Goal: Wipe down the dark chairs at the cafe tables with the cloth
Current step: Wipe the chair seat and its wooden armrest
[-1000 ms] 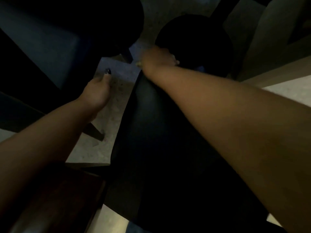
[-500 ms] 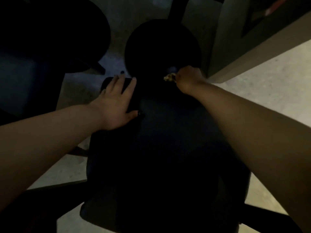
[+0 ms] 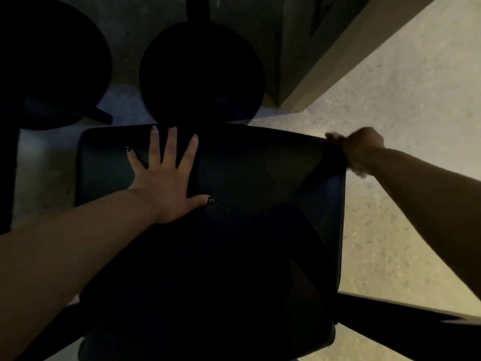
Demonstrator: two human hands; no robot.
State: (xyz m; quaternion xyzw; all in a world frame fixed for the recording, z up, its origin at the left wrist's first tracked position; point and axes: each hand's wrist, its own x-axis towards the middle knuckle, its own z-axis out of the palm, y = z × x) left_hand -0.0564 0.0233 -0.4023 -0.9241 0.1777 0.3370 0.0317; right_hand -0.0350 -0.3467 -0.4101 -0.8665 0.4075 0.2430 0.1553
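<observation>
The left hand (image 3: 166, 183) lies flat on the seat of the dark chair (image 3: 260, 178), fingers straight and spread, holding nothing. The right hand (image 3: 360, 149) is at the far right corner of the seat, curled around something pale that I think is the cloth (image 3: 360, 172), but it is blurred. I judge this seat is partly wiped. The round dark stools (image 3: 201, 74) behind it probably remain, though nothing shows if they are clean.

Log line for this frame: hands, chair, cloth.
left hand flat on chair seat | right hand at seat's far right corner, blurred | cloth barely visible under it
</observation>
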